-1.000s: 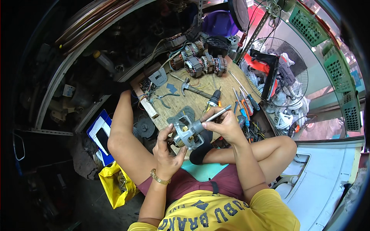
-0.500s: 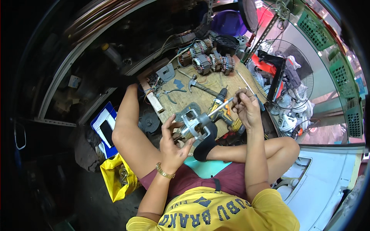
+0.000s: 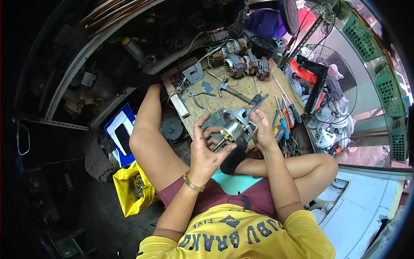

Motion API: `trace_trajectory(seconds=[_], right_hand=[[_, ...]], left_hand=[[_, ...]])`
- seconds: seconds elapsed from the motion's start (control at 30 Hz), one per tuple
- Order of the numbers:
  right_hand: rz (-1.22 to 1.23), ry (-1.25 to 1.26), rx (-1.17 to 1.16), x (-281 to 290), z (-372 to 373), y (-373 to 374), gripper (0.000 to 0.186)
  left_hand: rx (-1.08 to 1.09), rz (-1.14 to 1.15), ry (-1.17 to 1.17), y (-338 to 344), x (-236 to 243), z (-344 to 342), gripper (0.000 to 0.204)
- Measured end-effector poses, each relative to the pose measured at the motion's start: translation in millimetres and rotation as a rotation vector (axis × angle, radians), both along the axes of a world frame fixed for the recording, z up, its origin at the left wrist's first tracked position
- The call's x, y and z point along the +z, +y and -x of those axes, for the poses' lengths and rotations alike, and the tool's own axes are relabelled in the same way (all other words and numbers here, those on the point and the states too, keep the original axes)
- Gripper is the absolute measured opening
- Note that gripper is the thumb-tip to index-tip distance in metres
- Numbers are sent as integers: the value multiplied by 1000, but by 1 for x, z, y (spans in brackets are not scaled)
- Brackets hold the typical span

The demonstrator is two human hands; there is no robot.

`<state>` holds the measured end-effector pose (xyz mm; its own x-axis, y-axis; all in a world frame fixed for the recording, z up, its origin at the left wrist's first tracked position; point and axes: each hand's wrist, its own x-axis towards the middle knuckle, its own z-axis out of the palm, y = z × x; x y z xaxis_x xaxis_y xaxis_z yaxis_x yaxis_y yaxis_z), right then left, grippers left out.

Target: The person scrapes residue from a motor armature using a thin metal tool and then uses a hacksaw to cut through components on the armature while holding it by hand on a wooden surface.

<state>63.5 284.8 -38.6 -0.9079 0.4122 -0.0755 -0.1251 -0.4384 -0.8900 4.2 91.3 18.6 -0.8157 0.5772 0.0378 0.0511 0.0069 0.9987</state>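
Between my hands is a fan motor's rotor (image 3: 233, 131), silver with a brass-coloured end, with a metal motor bracket (image 3: 251, 128) fitted over its upper end. A shaft (image 3: 259, 102) sticks out past the bracket, tilted up to the right. My left hand (image 3: 206, 154) is closed round the rotor's lower end, thumb beside the short shaft there. With its fingers on the bracket's right side, my right hand (image 3: 264, 134) grips that part; some fingertips are hidden behind it. Beyond the hands, a hammer (image 3: 233, 92) and pliers (image 3: 198, 98) lie on the wooden board (image 3: 211, 113).
Several wound motor stators (image 3: 248, 64) stand at the board's far side. Screwdrivers (image 3: 290, 113) and wires lie at its right edge, near a wire fan guard (image 3: 351, 93). A yellow bag (image 3: 129, 196) and a blue clipboard (image 3: 130, 159) sit at my left.
My right hand has come down from beside the shaft's tip onto the bracket. The rotor and bracket have turned, and the rotor's lower end now shows. The view has shifted slightly.
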Motion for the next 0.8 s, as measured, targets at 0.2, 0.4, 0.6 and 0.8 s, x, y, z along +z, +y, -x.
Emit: trace_trajectory(seconds=[0.2, 0.4, 0.6, 0.8], right_hand=[[158, 10, -129, 19, -3, -2, 37], [73, 52, -183, 45, -13, -3, 37], [-46, 73, -178, 53, -19, -2, 44], [-39, 43, -152, 53, -21, -2, 42]], left_hand=[[-6, -28, 18, 0, 6, -5, 59], [24, -102, 351, 2, 5, 1, 35], [-13, -33, 543, -3, 11, 6, 26], [-16, -65, 642, -1, 15, 9, 23]])
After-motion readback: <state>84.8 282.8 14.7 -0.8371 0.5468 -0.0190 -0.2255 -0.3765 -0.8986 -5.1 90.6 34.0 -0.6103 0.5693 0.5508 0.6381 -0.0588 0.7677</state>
